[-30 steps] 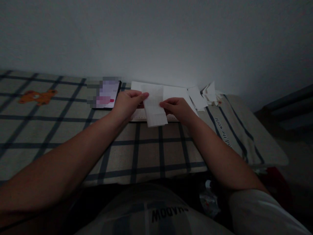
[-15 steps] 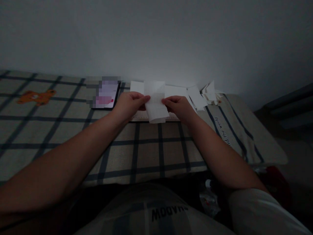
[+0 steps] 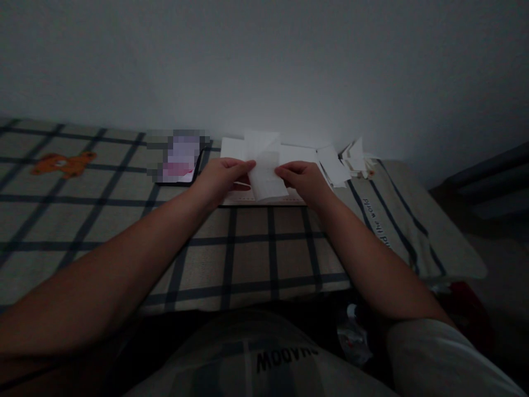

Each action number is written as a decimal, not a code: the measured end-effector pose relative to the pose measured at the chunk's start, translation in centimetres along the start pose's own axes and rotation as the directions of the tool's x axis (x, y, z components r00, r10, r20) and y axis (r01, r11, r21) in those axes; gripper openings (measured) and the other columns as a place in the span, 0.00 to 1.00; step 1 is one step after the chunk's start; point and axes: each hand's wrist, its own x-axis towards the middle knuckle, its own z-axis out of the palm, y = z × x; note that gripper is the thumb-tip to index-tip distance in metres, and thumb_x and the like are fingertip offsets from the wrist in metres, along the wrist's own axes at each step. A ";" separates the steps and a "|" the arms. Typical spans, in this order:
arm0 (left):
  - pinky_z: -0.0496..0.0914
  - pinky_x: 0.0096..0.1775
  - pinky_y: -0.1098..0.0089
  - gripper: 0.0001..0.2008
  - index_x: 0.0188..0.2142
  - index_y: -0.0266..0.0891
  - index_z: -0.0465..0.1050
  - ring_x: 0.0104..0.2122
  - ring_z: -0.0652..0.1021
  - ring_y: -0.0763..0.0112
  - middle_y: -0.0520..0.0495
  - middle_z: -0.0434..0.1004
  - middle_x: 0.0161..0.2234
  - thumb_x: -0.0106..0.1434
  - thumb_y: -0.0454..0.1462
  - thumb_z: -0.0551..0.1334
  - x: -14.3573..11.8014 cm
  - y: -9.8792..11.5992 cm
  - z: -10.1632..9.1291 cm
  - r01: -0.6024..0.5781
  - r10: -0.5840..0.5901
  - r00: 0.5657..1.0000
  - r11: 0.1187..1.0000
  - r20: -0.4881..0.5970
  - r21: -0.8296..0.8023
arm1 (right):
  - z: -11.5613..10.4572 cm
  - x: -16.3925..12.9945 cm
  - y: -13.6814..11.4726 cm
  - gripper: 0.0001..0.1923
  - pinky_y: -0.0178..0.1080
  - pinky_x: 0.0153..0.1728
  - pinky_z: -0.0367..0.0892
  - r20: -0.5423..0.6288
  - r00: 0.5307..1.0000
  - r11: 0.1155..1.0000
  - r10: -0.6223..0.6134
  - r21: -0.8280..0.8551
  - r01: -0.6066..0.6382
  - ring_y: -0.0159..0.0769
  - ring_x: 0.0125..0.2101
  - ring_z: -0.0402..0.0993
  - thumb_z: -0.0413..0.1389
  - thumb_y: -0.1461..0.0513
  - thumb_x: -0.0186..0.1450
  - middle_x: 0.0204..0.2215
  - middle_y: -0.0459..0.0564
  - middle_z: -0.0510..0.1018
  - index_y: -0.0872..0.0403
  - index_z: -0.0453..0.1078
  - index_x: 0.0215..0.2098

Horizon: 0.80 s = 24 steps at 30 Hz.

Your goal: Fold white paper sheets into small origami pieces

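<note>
Head cam: left hand (image 3: 221, 177) and right hand (image 3: 301, 181) both pinch a half-folded paper slip (image 3: 266, 171); folded pile (image 3: 354, 155) done, flat sheets (image 3: 297, 153) left.

The room is dim. A plain pale wall (image 3: 264, 60) fills the upper half, brightest just above the far edge of a bed (image 3: 256, 248). The bed wears a beige cover with dark blue checks and an orange bear print (image 3: 61, 164). At the right, dark floor (image 3: 504, 264) lies in shadow.
</note>
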 end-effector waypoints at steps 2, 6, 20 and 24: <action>0.76 0.35 0.68 0.13 0.25 0.37 0.76 0.26 0.79 0.71 0.45 0.80 0.28 0.58 0.43 0.71 0.0 0.0 0.0 0.025 -0.025 0.999 1.000 0.028 0.006 | 0.0 0.1 0.1 0.13 0.38 0.31 0.71 -0.020 1.000 1.000 -0.007 -0.012 0.007 0.30 0.25 0.73 0.65 0.53 0.59 0.24 0.45 0.79 0.55 0.79 0.32; 0.74 0.32 0.71 0.11 0.22 0.37 0.74 0.23 0.76 0.75 0.49 0.77 0.24 0.57 0.38 0.71 -0.3 0.5 0.2 0.004 -0.003 1.000 0.997 -0.025 0.071 | 0.1 0.3 0.3 0.13 0.37 0.30 0.72 -0.006 1.000 0.999 0.013 0.033 -0.013 0.30 0.24 0.73 0.65 0.53 0.59 0.22 0.45 0.78 0.55 0.79 0.31; 0.72 0.29 0.72 0.13 0.20 0.38 0.70 0.22 0.73 0.75 0.52 0.72 0.21 0.56 0.36 0.70 -0.4 0.7 0.3 -0.067 0.077 0.989 0.994 -0.126 0.087 | 0.1 0.0 0.0 0.10 0.37 0.32 0.74 0.159 0.983 0.990 0.095 0.084 -0.109 0.30 0.24 0.75 0.64 0.56 0.61 0.22 0.47 0.80 0.55 0.78 0.28; 0.72 0.28 0.73 0.14 0.19 0.38 0.68 0.21 0.72 0.76 0.53 0.70 0.20 0.56 0.37 0.70 -0.4 0.5 0.3 -0.076 0.085 0.988 0.995 -0.126 0.070 | 0.2 0.0 0.1 0.11 0.36 0.30 0.73 0.150 0.986 0.991 0.072 0.104 -0.089 0.30 0.23 0.74 0.63 0.56 0.62 0.21 0.46 0.79 0.56 0.77 0.27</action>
